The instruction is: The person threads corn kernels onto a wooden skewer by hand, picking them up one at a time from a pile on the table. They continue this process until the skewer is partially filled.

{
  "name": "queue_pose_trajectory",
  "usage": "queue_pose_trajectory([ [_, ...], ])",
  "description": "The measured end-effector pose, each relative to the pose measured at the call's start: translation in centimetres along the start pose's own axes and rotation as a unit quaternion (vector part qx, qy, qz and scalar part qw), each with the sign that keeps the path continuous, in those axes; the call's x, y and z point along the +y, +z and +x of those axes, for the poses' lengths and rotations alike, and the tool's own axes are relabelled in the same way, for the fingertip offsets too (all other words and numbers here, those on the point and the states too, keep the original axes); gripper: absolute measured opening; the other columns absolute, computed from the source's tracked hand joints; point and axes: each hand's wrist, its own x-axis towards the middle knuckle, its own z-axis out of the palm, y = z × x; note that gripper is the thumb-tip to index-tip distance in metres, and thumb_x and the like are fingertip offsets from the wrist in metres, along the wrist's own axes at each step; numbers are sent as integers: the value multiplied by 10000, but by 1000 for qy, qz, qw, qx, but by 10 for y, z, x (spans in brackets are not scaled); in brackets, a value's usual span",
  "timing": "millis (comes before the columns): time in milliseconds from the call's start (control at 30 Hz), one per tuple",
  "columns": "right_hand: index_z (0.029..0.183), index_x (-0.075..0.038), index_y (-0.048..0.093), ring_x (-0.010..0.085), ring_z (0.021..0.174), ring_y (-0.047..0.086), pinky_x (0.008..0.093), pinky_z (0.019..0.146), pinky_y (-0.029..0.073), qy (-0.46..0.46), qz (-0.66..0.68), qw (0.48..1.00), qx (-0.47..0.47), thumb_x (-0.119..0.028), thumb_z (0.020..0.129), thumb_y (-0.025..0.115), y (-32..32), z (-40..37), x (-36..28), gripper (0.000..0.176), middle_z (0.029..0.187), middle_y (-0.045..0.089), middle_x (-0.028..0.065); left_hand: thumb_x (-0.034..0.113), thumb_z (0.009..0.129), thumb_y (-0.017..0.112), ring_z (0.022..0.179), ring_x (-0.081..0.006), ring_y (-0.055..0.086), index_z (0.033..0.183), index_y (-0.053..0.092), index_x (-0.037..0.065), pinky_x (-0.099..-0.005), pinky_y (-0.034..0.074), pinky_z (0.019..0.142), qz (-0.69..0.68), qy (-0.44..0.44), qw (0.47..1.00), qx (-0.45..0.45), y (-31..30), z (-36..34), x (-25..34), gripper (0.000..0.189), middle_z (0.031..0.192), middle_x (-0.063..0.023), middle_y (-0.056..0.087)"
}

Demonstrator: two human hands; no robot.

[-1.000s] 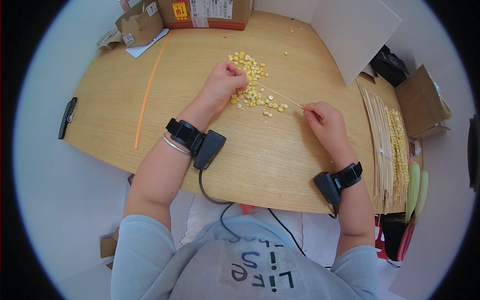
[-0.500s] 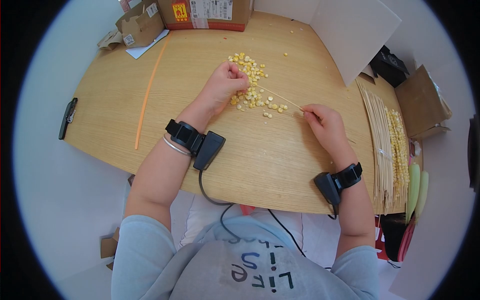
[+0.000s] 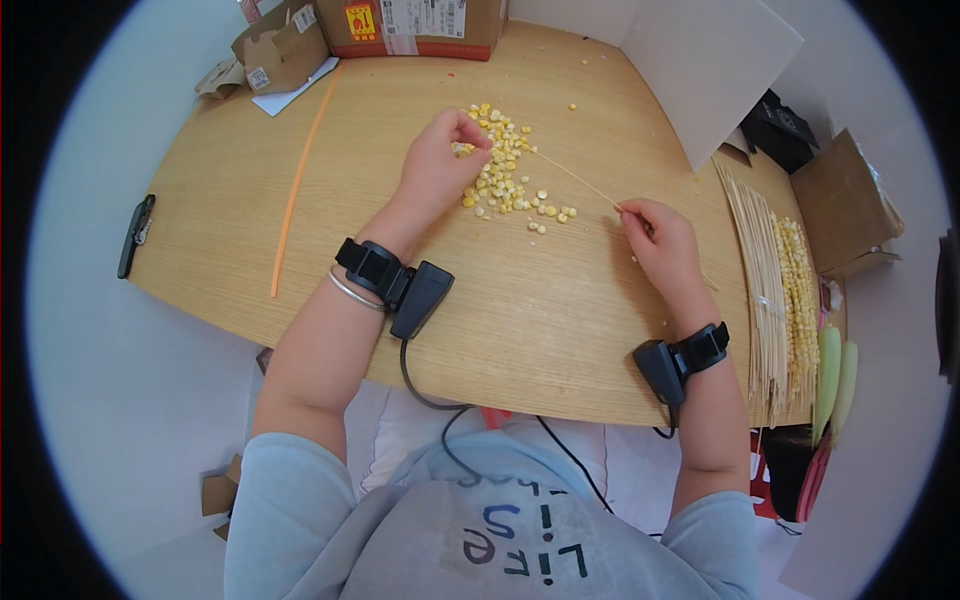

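Observation:
A thin wooden skewer (image 3: 578, 178) is pinched at its near end by my right hand (image 3: 662, 248), its other end pointing left toward a pile of yellow corn kernels (image 3: 505, 160). At the left side of this pile, my left hand (image 3: 440, 165) has its thumb and fingertips drawn together in a pinch. Whatever lies between those fingertips is too small to make out. The skewer's far tip is apart from my left hand and ends by a kernel at the pile's right edge.
Along the right edge lie bare skewers (image 3: 755, 290), skewers threaded with kernels (image 3: 795, 300) and corn cobs in husk (image 3: 828, 370). A white board (image 3: 715, 80) stands at the back right. Cardboard boxes (image 3: 410, 25) are behind; an orange strip (image 3: 300, 190) lies left.
My left hand has shifted slightly up and left, away from the skewer's tip. My right hand has moved a little to the right, drawing the skewer along.

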Motion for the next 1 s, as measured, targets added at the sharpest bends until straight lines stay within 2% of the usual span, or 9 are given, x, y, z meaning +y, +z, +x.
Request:
queue_pose_trajectory([
  [67,935,-15,663,242,663,604,319,611,476,-3,-7,1000,2,-114,849,594,0,0,0,148,811,653,146,-18,761,616,793,-87,559,922,530,63,-227,444,700,127,83,988,-21,-2,0,-1,200,861,-21,632],
  [100,933,-15,663,246,663,603,320,610,476,0,-6,1000,0,-115,848,593,-1,0,-1,148,809,652,148,-18,761,616,793,-87,559,922,530,63,-227,444,700,127,83,988,-21,-2,0,-1,200,861,-21,632],
  [167,931,-14,662,249,662,603,321,610,476,4,-5,1000,-2,-116,848,593,-1,0,-1,148,807,651,149,-18,753,604,808,-95,576,911,532,52,-235,435,717,122,28,987,-100,-2,-2,2,187,858,-28,645],
  [267,929,-13,662,251,660,602,323,608,475,-3,-3,1000,2,-116,846,594,0,0,-1,148,803,650,150,-10,763,591,844,-103,591,936,539,52,-247,429,729,70,-36,993,-89,-2,-4,10,191,884,-25,656],
  [300,928,-13,662,250,656,602,324,606,475,-6,-4,1000,5,-116,846,595,-1,0,-2,147,803,651,149,-10,763,591,844,-103,591,936,539,52,-247,429,729,70,-36,993,-90,-1,-4,10,191,884,-25,656],
  [467,933,-13,662,245,655,608,319,604,478,-1,2,1000,28,-114,852,594,-1,1,-1,146,806,654,147,22,776,589,933,-144,590,1075,536,38,-284,441,804,78,108,980,-146,7,-13,24,305,934,-40,667],
  [533,942,-13,662,237,662,615,312,606,481,-5,2,996,91,-113,857,594,-2,1,-2,148,810,657,143,22,777,588,952,-165,576,1107,527,33,-294,439,826,96,105,978,-151,11,-19,33,335,950,-47,668],
  [633,950,-13,662,226,669,620,307,609,484,-8,3,994,111,-114,858,599,-2,1,0,151,810,659,137,21,780,584,973,-201,546,1150,517,29,-311,437,852,141,107,972,-156,14,-20,28,376,982,-53,667],
  [1000,933,-13,666,227,652,610,309,597,477,-7,7,996,86,-117,846,609,0,1,4,147,801,656,136,-6,780,589,932,-209,530,1140,545,85,-322,459,826,165,80,969,-164,13,-18,26,374,927,-33,644],
])
